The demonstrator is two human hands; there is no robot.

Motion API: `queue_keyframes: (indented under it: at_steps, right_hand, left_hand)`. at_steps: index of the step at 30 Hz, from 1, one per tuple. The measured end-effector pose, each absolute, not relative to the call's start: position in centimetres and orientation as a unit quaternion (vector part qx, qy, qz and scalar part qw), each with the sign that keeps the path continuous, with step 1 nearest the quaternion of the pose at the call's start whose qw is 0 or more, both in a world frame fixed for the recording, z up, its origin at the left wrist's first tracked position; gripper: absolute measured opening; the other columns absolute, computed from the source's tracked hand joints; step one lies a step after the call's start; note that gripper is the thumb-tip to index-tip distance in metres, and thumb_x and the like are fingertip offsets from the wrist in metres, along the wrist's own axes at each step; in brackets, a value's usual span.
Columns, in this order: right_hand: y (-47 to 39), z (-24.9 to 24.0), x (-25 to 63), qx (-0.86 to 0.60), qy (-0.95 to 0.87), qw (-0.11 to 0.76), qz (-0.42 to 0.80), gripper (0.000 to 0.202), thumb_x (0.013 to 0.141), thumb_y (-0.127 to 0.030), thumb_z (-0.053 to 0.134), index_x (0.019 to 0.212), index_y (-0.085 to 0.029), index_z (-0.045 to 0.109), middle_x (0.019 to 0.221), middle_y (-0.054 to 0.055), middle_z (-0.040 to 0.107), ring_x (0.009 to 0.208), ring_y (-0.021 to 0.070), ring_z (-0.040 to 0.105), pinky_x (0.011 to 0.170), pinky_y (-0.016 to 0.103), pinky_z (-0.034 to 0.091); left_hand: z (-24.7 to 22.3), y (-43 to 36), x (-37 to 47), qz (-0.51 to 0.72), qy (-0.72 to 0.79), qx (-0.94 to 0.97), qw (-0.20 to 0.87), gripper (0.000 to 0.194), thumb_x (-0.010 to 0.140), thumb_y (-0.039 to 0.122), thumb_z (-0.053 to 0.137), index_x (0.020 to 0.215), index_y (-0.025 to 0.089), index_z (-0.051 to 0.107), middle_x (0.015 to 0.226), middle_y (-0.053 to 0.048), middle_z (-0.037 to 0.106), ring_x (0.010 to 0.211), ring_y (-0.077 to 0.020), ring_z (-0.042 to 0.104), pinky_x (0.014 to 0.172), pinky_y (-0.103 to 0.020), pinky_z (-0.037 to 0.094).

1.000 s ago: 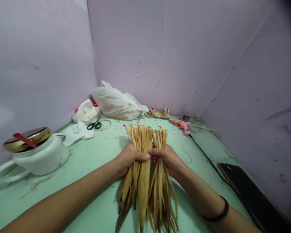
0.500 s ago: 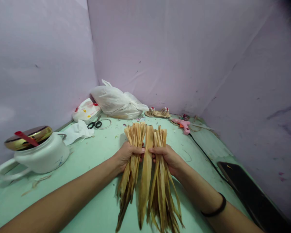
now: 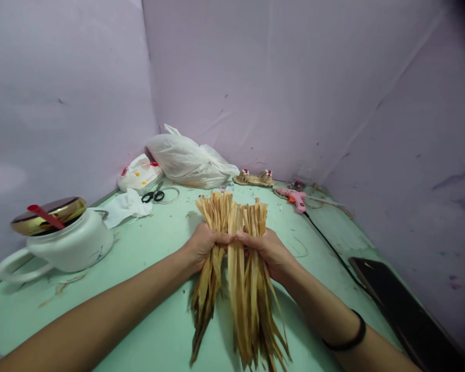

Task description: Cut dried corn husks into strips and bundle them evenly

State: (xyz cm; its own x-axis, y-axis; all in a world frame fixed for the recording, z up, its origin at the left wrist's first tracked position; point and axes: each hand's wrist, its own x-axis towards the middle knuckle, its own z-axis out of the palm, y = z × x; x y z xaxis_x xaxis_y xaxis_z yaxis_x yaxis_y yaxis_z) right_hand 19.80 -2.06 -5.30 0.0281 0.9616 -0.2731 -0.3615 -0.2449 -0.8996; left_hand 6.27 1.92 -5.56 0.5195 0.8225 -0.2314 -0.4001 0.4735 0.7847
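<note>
Dried tan leaf strips (image 3: 236, 284) hang in a fan between my two hands, cut ends up and darker tips down. My left hand (image 3: 206, 245) is closed round the left bunch, its thumb lying across the front. The right bunch is gripped by my right hand (image 3: 270, 249), whose thumb presses on the strips in the middle. Both thumb tips nearly meet there. The fingers behind the strips are mostly hidden. A dark band (image 3: 352, 333) circles my right forearm.
On the green table (image 3: 147, 305), a white mug (image 3: 72, 245) with a gold lid stands left. Behind lie black-handled scissors (image 3: 153, 196), a tissue pack (image 3: 139, 175), a white plastic bag (image 3: 194, 160) and a woven piece (image 3: 253, 179). Right are a pink glue gun (image 3: 294, 199) and a black phone (image 3: 395, 305).
The single broad strip in the middle has shifted right and now lies against the right bunch, looking folded or layered. My thumbs have come closer together. The view has tilted slightly.
</note>
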Motion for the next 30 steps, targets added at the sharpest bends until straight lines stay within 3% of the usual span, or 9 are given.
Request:
queue_keyframes:
  at_steps: [6, 11, 18, 23, 30]
  right_hand:
    - [-1.8, -4.5, 20.3, -0.487, -0.284, 0.523, 0.638, 0.043, 0.046, -0.019, 0.079, 0.086, -0.012, 0.064, 0.076, 0.007, 0.070, 0.068, 0.0236, 0.066, 0.069, 0.038, 0.052]
    - [-1.3, -4.8, 21.3, -0.518, -0.289, 0.514, 0.620, 0.036, 0.047, -0.016, 0.075, 0.080, -0.012, 0.063, 0.065, 0.005, 0.067, 0.059, 0.0200, 0.063, 0.059, 0.032, 0.051]
    - [-1.4, -4.7, 20.8, -0.556, -0.302, 0.497, 0.594, 0.022, 0.047, -0.014, 0.069, 0.066, -0.014, 0.057, 0.047, -0.003, 0.055, 0.040, 0.0094, 0.048, 0.044, 0.024, 0.042]
    - [-1.4, -4.9, 20.9, -0.557, -0.324, 0.498, 0.580, 0.022, 0.046, -0.014, 0.066, 0.066, -0.014, 0.057, 0.048, -0.002, 0.055, 0.040, 0.0104, 0.049, 0.044, 0.025, 0.043]
    - [-1.3, -5.1, 20.8, -0.570, -0.342, 0.486, 0.568, 0.021, 0.046, -0.016, 0.065, 0.066, -0.013, 0.058, 0.047, -0.001, 0.055, 0.041, 0.0120, 0.049, 0.045, 0.027, 0.043]
  left_hand:
    - [-5.5, 2.2, 6.1, 0.379, 0.328, 0.322, 0.803, 0.041, 0.046, 0.003, 0.066, 0.087, 0.006, 0.066, 0.080, -0.014, 0.071, 0.077, -0.0308, 0.067, 0.076, -0.045, 0.052]
    - [-5.5, 2.8, 5.9, 0.380, 0.359, 0.325, 0.788, 0.039, 0.047, 0.002, 0.058, 0.085, 0.005, 0.066, 0.070, -0.012, 0.071, 0.068, -0.0293, 0.067, 0.071, -0.045, 0.054]
    - [-5.0, 2.7, 5.8, 0.357, 0.318, 0.335, 0.812, 0.051, 0.045, 0.003, 0.051, 0.093, 0.004, 0.065, 0.078, -0.014, 0.072, 0.073, -0.0319, 0.067, 0.072, -0.047, 0.053]
    - [-4.7, 2.6, 5.8, 0.357, 0.360, 0.324, 0.799, 0.041, 0.045, 0.004, 0.050, 0.081, 0.005, 0.068, 0.068, -0.011, 0.071, 0.064, -0.0279, 0.067, 0.064, -0.042, 0.055]
    - [-4.9, 2.7, 5.6, 0.366, 0.359, 0.328, 0.793, 0.039, 0.044, 0.004, 0.052, 0.080, 0.005, 0.067, 0.063, -0.010, 0.070, 0.064, -0.0292, 0.067, 0.064, -0.043, 0.054]
